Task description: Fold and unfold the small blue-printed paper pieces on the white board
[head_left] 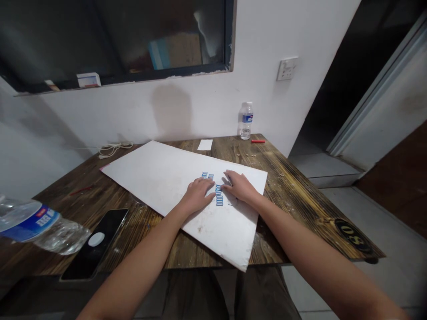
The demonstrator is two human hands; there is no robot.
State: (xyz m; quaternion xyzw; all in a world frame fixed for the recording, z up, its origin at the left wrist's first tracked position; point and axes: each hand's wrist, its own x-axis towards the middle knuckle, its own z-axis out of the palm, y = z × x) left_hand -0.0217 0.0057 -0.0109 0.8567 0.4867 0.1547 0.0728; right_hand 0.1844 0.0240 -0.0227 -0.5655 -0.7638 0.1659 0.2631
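My left hand point(196, 195) and my right hand point(238, 186) lie palm down on a large white foam board point(156, 178), which sits at an angle on the table. Their fingertips nearly meet at a column of small blue-and-white looped pieces point(219, 196), possibly coated clips. More of these pieces point(207, 176) stand just beyond my left fingers. Both hands touch or almost touch the column, and my fingers hide part of it. I cannot tell whether either hand holds a piece.
The dark wooden table point(283, 191) holds a black phone point(95, 242), an upright water bottle point(246, 121), a red marker point(258, 141), a white paper slip point(204, 145) and a white cord point(115, 149). Another plastic bottle point(40, 224) sits at the near left. A wall stands behind.
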